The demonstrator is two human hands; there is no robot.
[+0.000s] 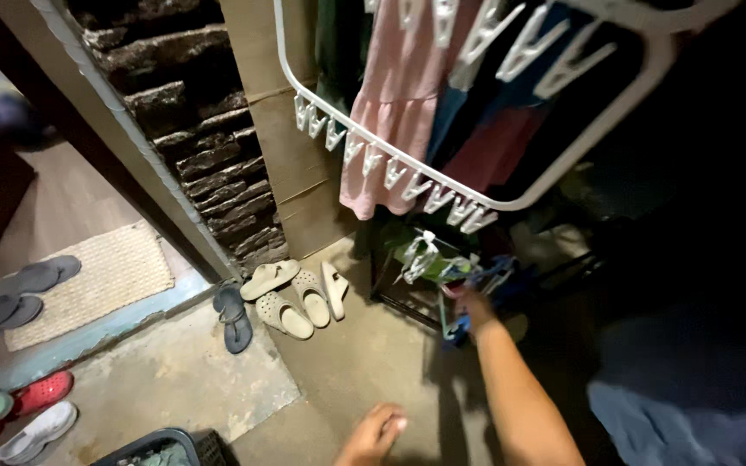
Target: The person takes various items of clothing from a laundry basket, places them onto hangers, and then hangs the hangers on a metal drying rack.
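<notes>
White rectangular clip drying rack [442,185], hung with a pink garment [399,95] and darker red and blue clothing. Stacked stone wall [192,129] behind a grey door frame [123,129]. Woven beige mat [101,280] with grey flip-flops [19,293] on and beside it. Beige slippers [295,298] and dark sandals [233,315] on the concrete floor [174,371]. Red clogs [41,393], white shoe [36,431], dark basket [170,449] at lower left.
</notes>
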